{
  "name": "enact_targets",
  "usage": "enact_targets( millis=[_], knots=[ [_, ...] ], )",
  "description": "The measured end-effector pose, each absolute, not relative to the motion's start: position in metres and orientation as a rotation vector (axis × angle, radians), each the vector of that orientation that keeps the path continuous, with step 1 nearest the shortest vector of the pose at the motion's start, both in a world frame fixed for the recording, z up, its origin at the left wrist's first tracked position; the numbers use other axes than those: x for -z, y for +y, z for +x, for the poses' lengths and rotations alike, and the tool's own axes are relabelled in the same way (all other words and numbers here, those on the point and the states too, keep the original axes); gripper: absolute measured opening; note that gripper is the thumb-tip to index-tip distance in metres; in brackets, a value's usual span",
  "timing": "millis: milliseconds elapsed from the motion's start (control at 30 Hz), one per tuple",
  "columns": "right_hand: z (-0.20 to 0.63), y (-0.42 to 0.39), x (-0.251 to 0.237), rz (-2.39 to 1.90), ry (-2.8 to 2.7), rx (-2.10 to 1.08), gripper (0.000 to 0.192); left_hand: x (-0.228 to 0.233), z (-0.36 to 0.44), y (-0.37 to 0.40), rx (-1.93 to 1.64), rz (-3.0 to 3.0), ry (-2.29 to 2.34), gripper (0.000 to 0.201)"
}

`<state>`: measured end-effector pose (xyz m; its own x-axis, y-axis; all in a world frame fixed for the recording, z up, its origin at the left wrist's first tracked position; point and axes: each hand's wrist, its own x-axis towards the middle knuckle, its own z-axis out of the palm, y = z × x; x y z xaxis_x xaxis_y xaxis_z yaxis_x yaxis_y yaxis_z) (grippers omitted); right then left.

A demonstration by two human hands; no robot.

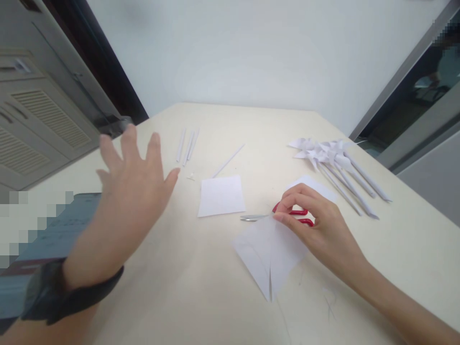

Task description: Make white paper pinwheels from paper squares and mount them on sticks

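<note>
My left hand (125, 196) hovers above the table with fingers spread, holding nothing; a black watch band wraps its wrist. My right hand (316, 225) rests on red-handled scissors (283, 214) that lie on the table, fingers curled over the handles, blades closed and pointing left. Under them lies a white paper square (268, 254) with cuts running in from its corners. A second plain white square (221, 195) lies just left of the scissor tips.
Several finished paper pinwheels on rolled paper sticks (338, 165) lie at the right. Loose rolled paper sticks (187, 146) lie farther back. A dark tablet (61, 230) sits at the table's left edge. A grey cabinet (39, 105) stands to the left.
</note>
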<state>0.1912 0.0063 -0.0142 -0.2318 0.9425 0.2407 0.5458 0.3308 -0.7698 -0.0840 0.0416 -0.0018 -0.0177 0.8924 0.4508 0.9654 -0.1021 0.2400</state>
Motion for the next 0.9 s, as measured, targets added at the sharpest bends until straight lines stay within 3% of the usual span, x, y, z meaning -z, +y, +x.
enact_targets(
  millis=[100,200,333,667,900],
  knots=[
    [0.191,0.007,0.016,-1.300,-1.924,-0.684,0.012,-0.001,-0.045,0.032,0.640,-2.239,-1.772,0.047],
    [0.190,0.006,0.020,-1.269,-1.956,-0.665,0.010,0.007,-0.011,0.019,0.759,-2.769,-1.601,0.028],
    [0.187,0.004,0.022,-1.222,-2.003,-0.679,0.012,0.018,0.010,0.007,0.943,-3.198,-1.664,0.021],
    [0.186,0.000,0.020,-1.170,-1.962,-0.631,0.014,0.011,0.006,0.009,1.156,-3.196,-2.060,0.020],
    [0.188,0.003,0.012,-1.190,-1.891,-0.834,0.013,0.014,0.006,0.007,1.275,-3.148,-2.235,0.019]
  ],
)
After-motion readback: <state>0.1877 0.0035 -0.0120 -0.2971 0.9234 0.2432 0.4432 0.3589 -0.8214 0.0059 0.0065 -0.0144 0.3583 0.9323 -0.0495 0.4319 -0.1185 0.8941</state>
